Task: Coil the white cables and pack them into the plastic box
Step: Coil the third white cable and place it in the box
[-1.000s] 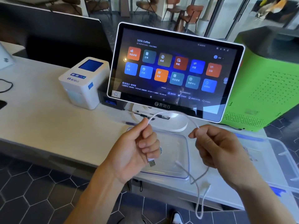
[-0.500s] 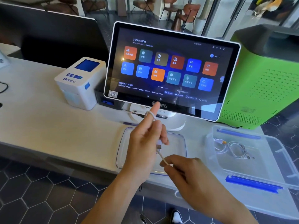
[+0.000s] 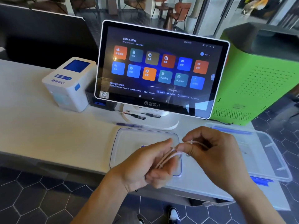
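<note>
Left hand (image 3: pixel 145 165): curled shut around several loops of white cable (image 3: pixel 168 156), above the table's near edge.
Right hand (image 3: pixel 215 152): just beside the left, thumb and fingertips pinched on the same cable.
Lid (image 3: pixel 129 143): clear, blue-rimmed, flat on the table (image 3: pixel 40 126) beneath the hands.
Plastic box (image 3: pixel 273 156): clear, open, right of the lid, partly hidden by the right hand; contents not visible.
Receipt printer (image 3: pixel 71 84): white, far left.
Touchscreen terminal (image 3: pixel 161 68): behind the lid, showing coloured tiles.
Green machine (image 3: pixel 258 78): far right.
</note>
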